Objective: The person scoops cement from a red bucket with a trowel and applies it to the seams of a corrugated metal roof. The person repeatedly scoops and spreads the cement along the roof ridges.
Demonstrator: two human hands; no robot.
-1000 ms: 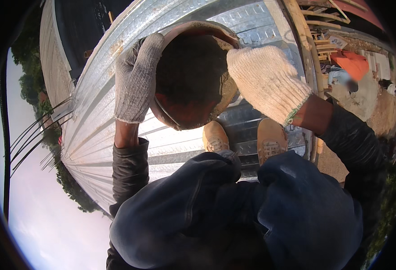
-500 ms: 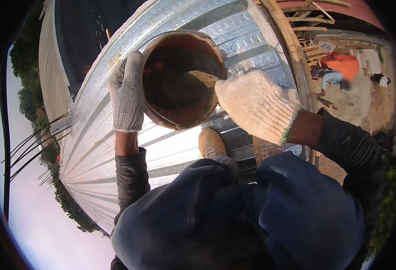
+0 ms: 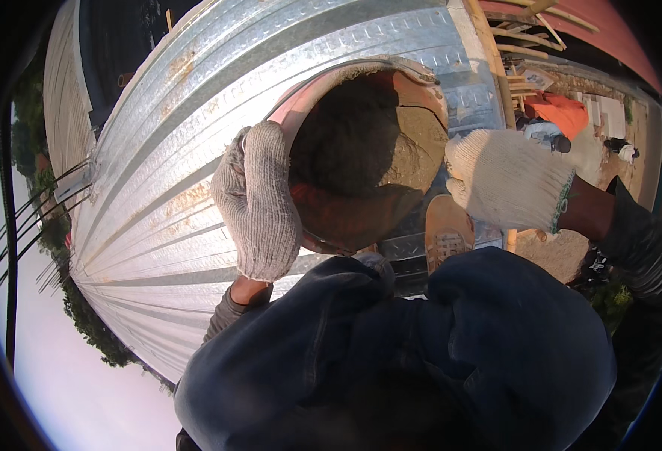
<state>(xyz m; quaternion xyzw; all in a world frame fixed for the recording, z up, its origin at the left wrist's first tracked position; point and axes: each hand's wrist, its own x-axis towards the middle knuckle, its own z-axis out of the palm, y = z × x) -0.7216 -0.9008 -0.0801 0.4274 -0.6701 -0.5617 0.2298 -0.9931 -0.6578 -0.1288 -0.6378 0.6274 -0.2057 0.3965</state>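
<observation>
A worn reddish bucket [image 3: 329,89] hangs in front of my knees, its mouth toward me. Grey wet mortar [image 3: 421,146] lies inside, sunlit at the right and in shadow at the left. My left hand [image 3: 259,199], in a knitted white work glove, is closed on the bucket's left rim, with the thumb side up. At the right rim, my right hand [image 3: 507,180], gloved alike with a green cuff edge, is closed with its fingers curled at the bucket's edge. The fingertips of both hands are hidden.
I am on ribbed metal decking [image 3: 173,150], with a tan shoe [image 3: 449,233] below the bucket. Timber framing [image 3: 492,56] runs along the decking's right edge. Far below are another person [image 3: 547,135] and an orange sheet [image 3: 560,109]. Rebar [image 3: 27,225] sticks out at the left.
The bucket and both hands have shifted right and closer to my knees. The bucket looks larger and tilted differently, with more of the mortar showing in sunlight.
</observation>
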